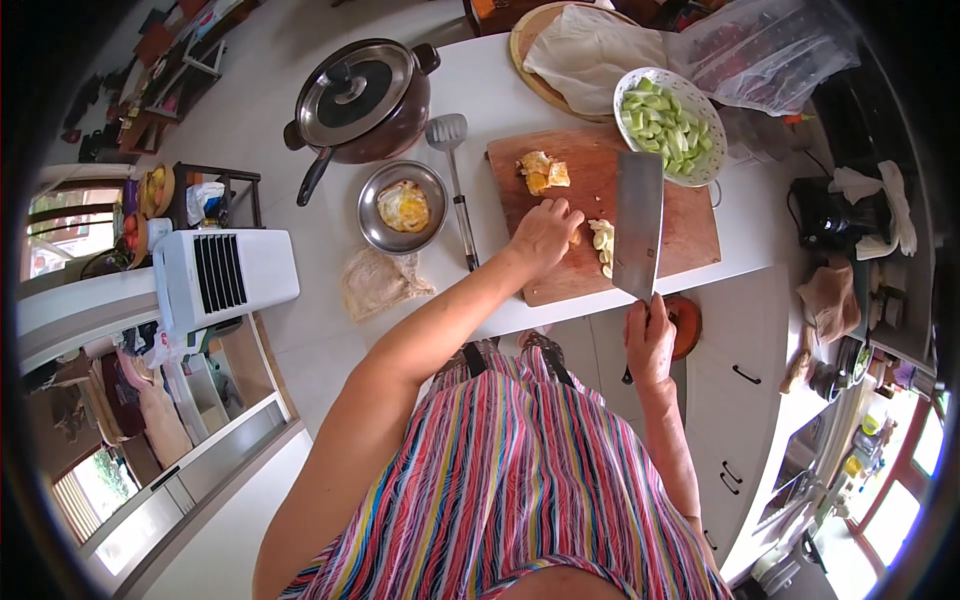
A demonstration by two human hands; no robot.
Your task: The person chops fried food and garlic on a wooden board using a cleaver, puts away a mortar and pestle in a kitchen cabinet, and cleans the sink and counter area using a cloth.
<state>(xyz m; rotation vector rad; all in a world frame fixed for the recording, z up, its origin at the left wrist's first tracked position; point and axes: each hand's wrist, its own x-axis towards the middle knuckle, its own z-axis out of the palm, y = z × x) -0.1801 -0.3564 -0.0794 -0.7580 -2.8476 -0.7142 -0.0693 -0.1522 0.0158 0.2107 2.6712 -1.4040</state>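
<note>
My right hand [650, 341] grips the handle of a broad steel cleaver [637, 225], whose blade stretches over the right half of a wooden cutting board [686, 232]. My left hand [550, 229] rests low over the board, fingers bent, by a small orange-brown piece partly hidden under the fingertips; whether it is gripped I cannot tell. Pale sliced pieces, maybe garlic, [602, 244] lie in a row just left of the blade. Pieces of fried egg [541, 172] sit at the board's upper left.
A patterned bowl of cut green vegetable [667, 124] overlaps the board's upper right corner. Leftward are a slotted metal spatula [454, 176], a steel dish [367, 214] holding a fried egg [403, 205], a folded cloth [382, 281] and a lidded pot [390, 120]. Behind lies a round board [527, 64] under white cloth.
</note>
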